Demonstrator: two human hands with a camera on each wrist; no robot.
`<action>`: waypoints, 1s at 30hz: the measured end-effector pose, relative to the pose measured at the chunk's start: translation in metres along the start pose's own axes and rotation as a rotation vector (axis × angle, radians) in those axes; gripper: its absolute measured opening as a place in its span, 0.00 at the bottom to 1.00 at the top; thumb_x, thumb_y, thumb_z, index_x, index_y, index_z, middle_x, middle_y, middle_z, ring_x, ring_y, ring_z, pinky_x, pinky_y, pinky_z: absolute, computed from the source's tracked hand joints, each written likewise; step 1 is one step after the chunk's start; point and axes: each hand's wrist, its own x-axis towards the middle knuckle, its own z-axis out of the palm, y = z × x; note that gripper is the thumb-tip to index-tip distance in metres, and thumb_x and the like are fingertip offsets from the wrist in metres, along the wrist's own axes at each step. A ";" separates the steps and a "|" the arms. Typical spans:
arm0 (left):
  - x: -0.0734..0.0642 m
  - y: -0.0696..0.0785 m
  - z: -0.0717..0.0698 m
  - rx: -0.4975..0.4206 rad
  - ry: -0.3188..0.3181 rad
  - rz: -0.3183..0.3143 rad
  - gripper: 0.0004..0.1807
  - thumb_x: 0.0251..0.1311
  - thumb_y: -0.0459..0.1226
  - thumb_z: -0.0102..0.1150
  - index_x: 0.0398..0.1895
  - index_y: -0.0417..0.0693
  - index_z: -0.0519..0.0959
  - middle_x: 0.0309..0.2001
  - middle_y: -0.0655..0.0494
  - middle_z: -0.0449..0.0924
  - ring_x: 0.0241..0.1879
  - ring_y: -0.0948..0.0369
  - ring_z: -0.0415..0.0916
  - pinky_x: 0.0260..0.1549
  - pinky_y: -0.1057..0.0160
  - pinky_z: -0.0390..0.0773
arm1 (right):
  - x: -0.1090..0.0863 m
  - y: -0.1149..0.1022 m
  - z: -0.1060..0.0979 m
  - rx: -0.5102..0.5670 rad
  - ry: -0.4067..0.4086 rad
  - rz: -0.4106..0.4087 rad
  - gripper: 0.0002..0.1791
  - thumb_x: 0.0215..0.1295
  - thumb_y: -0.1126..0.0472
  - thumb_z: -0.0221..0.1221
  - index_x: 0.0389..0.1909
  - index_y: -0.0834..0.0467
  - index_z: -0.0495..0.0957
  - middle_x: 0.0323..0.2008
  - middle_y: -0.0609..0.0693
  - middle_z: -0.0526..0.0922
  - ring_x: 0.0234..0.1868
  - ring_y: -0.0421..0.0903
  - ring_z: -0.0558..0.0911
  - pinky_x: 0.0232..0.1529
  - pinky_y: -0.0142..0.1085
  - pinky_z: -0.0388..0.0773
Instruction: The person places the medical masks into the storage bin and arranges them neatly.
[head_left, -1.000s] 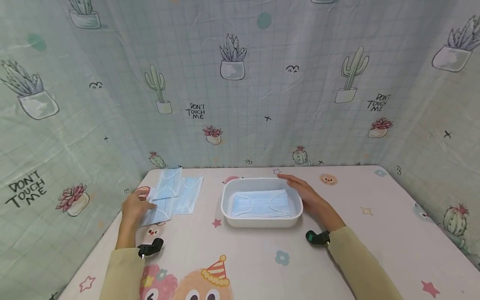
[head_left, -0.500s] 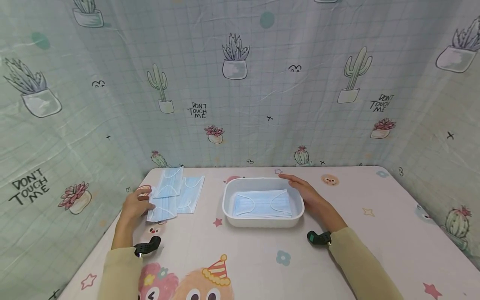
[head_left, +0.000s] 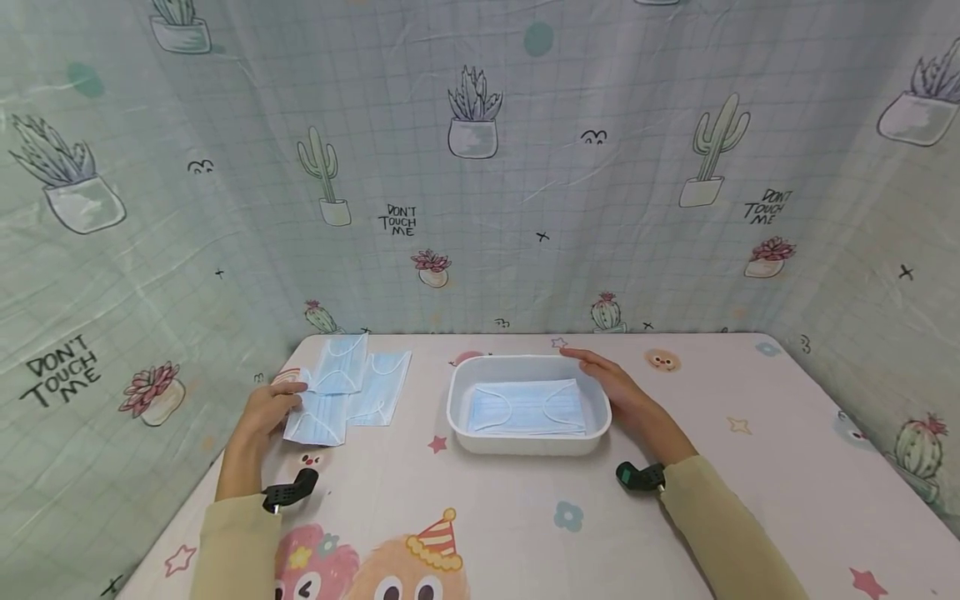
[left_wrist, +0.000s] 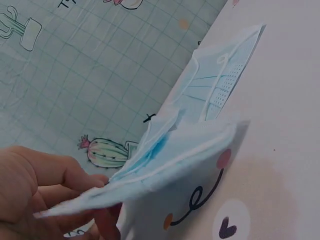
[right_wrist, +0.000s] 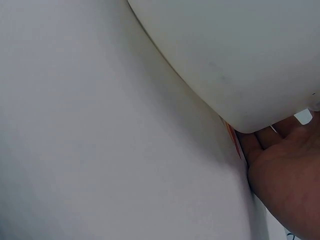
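My left hand (head_left: 268,410) pinches the edge of a light blue face mask (head_left: 318,423) at the table's left; in the left wrist view, this mask (left_wrist: 185,150) is lifted at a slant between thumb and fingers. Behind it lies another face mask (head_left: 341,364), overlapping a further face mask (head_left: 386,385) to its right. A white rectangular basin (head_left: 495,446) stands mid-table with face masks (head_left: 527,408) lying flat in it, ear loops up. My right hand (head_left: 618,392) rests along the basin's right side, fingers extended at its far right corner. The right wrist view shows its fingers (right_wrist: 267,137) against the outer wall.
A pale tablecloth (head_left: 480,533) with cartoon prints covers the table. Cactus-printed curtains (head_left: 495,217) rise behind it and on both sides. Dark wrist-camera mounts sit at the left wrist (head_left: 288,492) and the right wrist (head_left: 640,477).
The left hand has kept hold of the mask near the pile and shifted it slightly, and its fingers have changed position. The right hand and basin have stayed in place.
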 end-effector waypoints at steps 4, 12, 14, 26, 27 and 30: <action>-0.005 0.002 -0.002 -0.013 -0.016 0.026 0.34 0.67 0.37 0.59 0.77 0.41 0.66 0.81 0.34 0.52 0.71 0.41 0.63 0.61 0.46 0.75 | 0.000 0.000 -0.001 0.000 0.006 0.009 0.25 0.84 0.57 0.40 0.78 0.48 0.65 0.83 0.48 0.54 0.84 0.56 0.53 0.81 0.58 0.51; -0.018 0.018 -0.009 0.032 0.012 0.120 0.39 0.66 0.33 0.62 0.80 0.42 0.61 0.78 0.32 0.57 0.70 0.39 0.64 0.59 0.47 0.79 | 0.002 -0.001 -0.002 -0.002 0.002 0.002 0.26 0.84 0.57 0.39 0.78 0.48 0.65 0.84 0.48 0.53 0.84 0.56 0.51 0.82 0.58 0.49; -0.020 0.022 -0.012 0.048 0.021 0.130 0.39 0.65 0.32 0.60 0.80 0.42 0.60 0.78 0.31 0.58 0.69 0.38 0.65 0.61 0.44 0.79 | 0.002 -0.001 -0.002 -0.002 -0.003 0.000 0.26 0.84 0.57 0.39 0.78 0.48 0.65 0.84 0.48 0.53 0.84 0.56 0.52 0.82 0.58 0.50; -0.047 0.053 -0.022 0.055 0.093 0.213 0.38 0.65 0.30 0.59 0.79 0.41 0.62 0.77 0.31 0.59 0.65 0.39 0.66 0.53 0.53 0.80 | 0.003 0.000 -0.001 -0.008 0.002 0.004 0.26 0.84 0.58 0.40 0.78 0.49 0.65 0.84 0.48 0.53 0.84 0.56 0.50 0.82 0.58 0.47; -0.050 0.056 -0.022 0.051 0.097 0.228 0.38 0.65 0.29 0.60 0.79 0.41 0.62 0.77 0.31 0.59 0.65 0.38 0.66 0.55 0.50 0.80 | 0.003 0.000 -0.001 -0.006 0.003 0.003 0.26 0.84 0.58 0.40 0.78 0.49 0.65 0.84 0.48 0.53 0.85 0.56 0.49 0.82 0.58 0.46; -0.056 0.063 -0.021 0.049 0.111 0.267 0.37 0.65 0.28 0.59 0.79 0.40 0.62 0.77 0.30 0.59 0.65 0.37 0.67 0.61 0.43 0.79 | 0.003 0.000 -0.001 -0.001 0.004 0.000 0.26 0.84 0.58 0.39 0.78 0.49 0.65 0.84 0.48 0.53 0.85 0.55 0.49 0.82 0.58 0.46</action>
